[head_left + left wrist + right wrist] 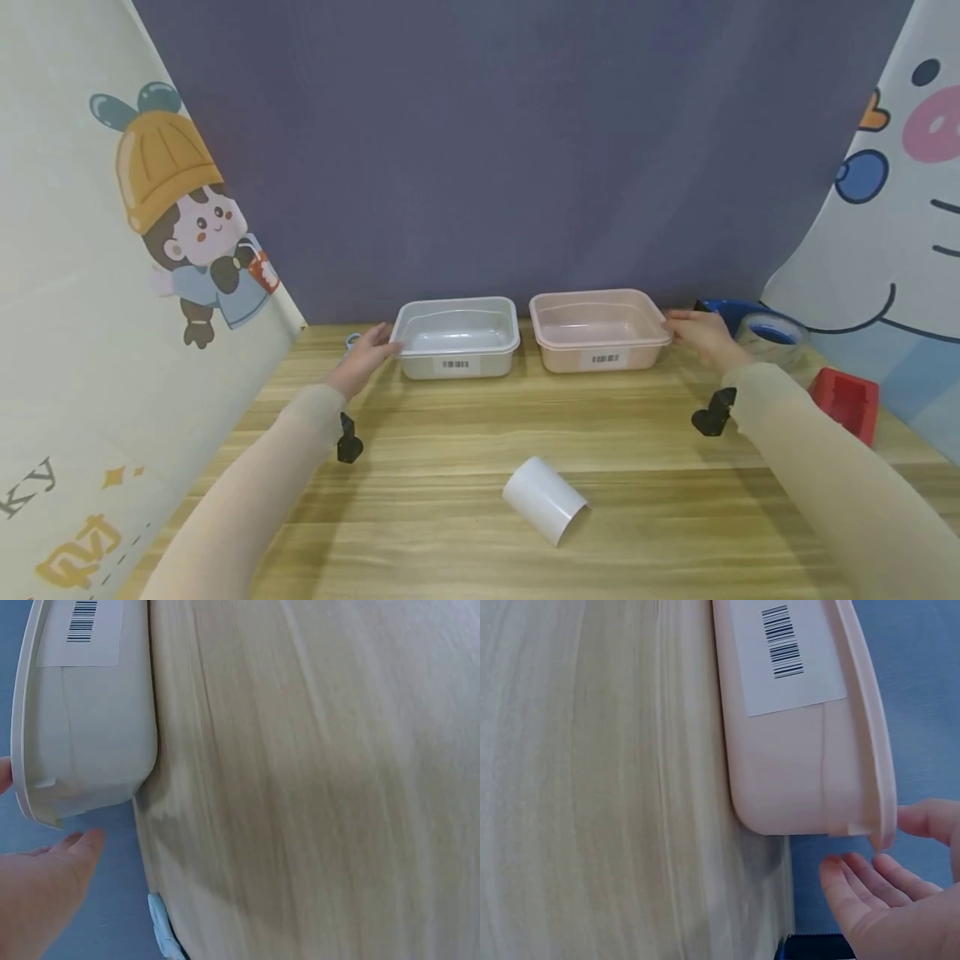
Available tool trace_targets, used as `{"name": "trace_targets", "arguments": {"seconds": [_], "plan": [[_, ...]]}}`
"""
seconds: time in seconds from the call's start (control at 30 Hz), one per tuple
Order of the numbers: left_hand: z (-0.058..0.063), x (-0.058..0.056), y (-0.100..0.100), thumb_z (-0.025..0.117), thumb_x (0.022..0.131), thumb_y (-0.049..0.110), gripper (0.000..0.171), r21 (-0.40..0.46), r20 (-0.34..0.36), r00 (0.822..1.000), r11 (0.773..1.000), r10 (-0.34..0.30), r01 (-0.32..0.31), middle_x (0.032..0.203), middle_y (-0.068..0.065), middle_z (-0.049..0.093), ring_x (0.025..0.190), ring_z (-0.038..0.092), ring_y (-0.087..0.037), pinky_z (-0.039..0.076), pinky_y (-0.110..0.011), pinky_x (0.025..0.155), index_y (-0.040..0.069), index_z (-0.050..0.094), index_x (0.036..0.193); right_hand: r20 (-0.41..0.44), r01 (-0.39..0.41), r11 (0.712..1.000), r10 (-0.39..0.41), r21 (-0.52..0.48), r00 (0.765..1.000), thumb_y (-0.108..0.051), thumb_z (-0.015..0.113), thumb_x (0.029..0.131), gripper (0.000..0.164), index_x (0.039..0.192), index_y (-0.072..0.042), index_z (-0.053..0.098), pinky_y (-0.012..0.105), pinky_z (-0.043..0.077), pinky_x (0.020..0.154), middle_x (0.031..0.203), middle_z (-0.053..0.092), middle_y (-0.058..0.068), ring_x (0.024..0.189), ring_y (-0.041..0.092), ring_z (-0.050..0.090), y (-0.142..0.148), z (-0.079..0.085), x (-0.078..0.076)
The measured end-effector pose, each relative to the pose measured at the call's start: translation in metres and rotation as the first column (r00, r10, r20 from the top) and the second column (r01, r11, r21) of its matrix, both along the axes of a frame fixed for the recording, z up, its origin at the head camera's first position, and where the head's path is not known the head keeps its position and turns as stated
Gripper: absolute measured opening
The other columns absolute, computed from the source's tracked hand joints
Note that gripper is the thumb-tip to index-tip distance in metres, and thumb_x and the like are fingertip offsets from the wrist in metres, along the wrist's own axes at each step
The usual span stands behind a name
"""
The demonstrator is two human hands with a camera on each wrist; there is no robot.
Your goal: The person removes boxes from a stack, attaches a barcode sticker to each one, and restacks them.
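A pale grey plastic basin (459, 365) stands on the wooden table, its barcode label facing me. Beside it on the right is a pink basin (592, 358) of similar shape, also labelled. My left hand (367, 354) is at the grey basin's left end, the thumb by the rim; in the left wrist view the fingers (84, 849) lie outside the end wall with a small gap. At the pink basin's right end, my right hand (701, 335) has its thumb against the rim, while its loosely bent fingers (847, 892) lie just outside the wall.
A curved white piece (544, 498) lies on the table nearer me. On the right are a roll of clear tape (772, 337), a blue object (727, 310) and a red tray-like item (847, 402). A light blue item (163, 930) lies beyond my left hand. A dark cloth (480, 150) hangs behind.
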State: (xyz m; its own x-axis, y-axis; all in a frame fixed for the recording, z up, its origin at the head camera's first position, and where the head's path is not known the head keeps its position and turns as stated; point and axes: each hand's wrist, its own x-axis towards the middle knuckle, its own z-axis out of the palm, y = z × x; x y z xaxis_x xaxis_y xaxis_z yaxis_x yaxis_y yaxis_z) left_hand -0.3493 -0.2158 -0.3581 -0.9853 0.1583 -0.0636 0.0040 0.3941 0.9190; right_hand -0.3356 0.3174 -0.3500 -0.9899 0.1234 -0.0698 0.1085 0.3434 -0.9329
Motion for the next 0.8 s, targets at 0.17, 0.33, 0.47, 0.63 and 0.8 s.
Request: {"name": "trace_targets", "arguments": {"seconds": [0.17,0.33,0.47,0.63,0.8], "plan": [[-0.003,0.000,0.002,0.044,0.102,0.017,0.061,0.080,0.018,0.999,0.996,-0.039,0.037,0.154,-0.029,0.026,0.142,0.030,-0.039,0.027,-0.047,0.120,-0.011,0.017,0.149,0.037,0.000,0.997,0.002,-0.073,0.999,-0.014,0.049,0.098,0.056,0.141,0.017,0.031,0.029,0.052,0.100,0.107,0.066,0.015,0.073,-0.009,0.057,0.002,-0.004,0.002],[-0.007,-0.001,0.002,0.039,0.104,0.014,0.054,0.153,0.054,0.998,0.987,-0.046,0.037,0.148,-0.031,0.033,0.139,0.034,-0.038,0.028,-0.045,0.120,-0.016,0.022,0.145,0.077,0.001,0.987,0.011,-0.160,0.997,-0.017,0.050,0.098,0.049,0.135,0.015,0.038,0.028,0.059,0.087,0.073,0.061,-0.015,0.071,-0.001,0.064,0.002,-0.004,0.004],[-0.009,-0.001,0.002,0.039,0.104,0.013,0.051,0.188,0.074,0.997,0.982,-0.029,0.015,0.142,-0.029,0.037,0.133,0.038,-0.034,0.032,-0.042,0.119,-0.017,0.028,0.142,0.077,-0.032,0.978,0.048,-0.204,0.996,-0.014,0.047,0.099,0.048,0.134,0.016,0.036,0.030,0.059,0.086,0.073,0.063,-0.009,0.071,0.005,0.068,0.002,-0.004,0.006],[-0.013,-0.003,0.001,0.038,0.104,0.012,0.051,0.232,0.089,0.995,0.973,-0.034,0.012,0.147,-0.031,0.032,0.139,0.034,-0.037,0.030,-0.041,0.120,-0.017,0.024,0.143,0.074,-0.055,0.976,0.072,-0.209,0.995,-0.010,0.046,0.099,0.049,0.135,0.020,0.033,0.031,0.059,0.085,0.074,0.065,-0.005,0.071,0.006,0.069,0.002,-0.005,0.007],[-0.016,-0.005,0.000,0.037,0.104,0.011,0.051,0.243,0.090,0.995,0.970,-0.043,0.020,0.149,-0.033,0.031,0.140,0.032,-0.040,0.031,-0.041,0.119,-0.017,0.023,0.143,0.068,-0.050,0.975,0.066,-0.218,0.996,-0.007,0.046,0.097,0.043,0.129,0.020,0.038,0.029,0.060,0.082,0.071,0.065,-0.004,0.068,0.006,0.068,0.002,-0.006,0.007]]}}
